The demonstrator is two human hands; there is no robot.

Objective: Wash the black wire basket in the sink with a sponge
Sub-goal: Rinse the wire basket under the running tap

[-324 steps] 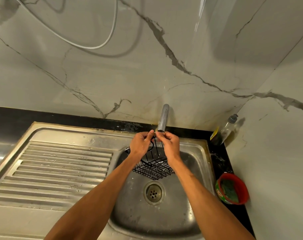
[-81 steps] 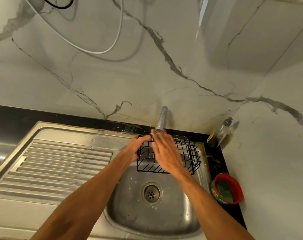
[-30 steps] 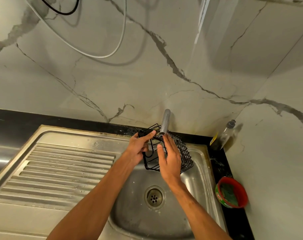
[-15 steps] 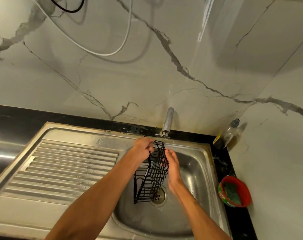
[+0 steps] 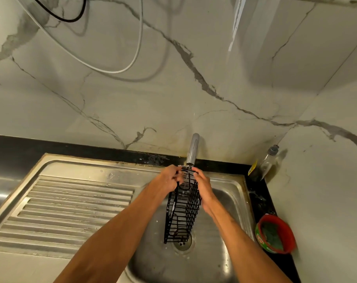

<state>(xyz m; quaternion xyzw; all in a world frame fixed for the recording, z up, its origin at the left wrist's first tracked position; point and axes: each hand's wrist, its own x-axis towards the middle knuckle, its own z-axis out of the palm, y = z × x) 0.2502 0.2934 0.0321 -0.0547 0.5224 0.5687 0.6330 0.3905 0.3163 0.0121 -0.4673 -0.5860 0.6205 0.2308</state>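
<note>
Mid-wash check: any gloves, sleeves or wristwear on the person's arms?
No gloves on the left hand or right hand. The left forearm and right forearm are uncovered to the frame's edge, no sleeve in view. No watch, bracelet or ring shows.

- Pale marble-look wall (image 5: 173,99) with grey veins runs behind; a side wall (image 5: 326,190) meets it in a corner on the right.
- A white cable (image 5: 132,64) and a black cable (image 5: 71,19) hang in loops on the back wall.
- A bright streak of light (image 5: 234,27) glints on the wall up high.
- A black counter (image 5: 14,152) edges a steel sink (image 5: 240,201), with its ridged draining board (image 5: 71,205) on the left.
- A bottle (image 5: 265,166) stands in the corner; a red tub (image 5: 275,233) sits nearer.
</note>
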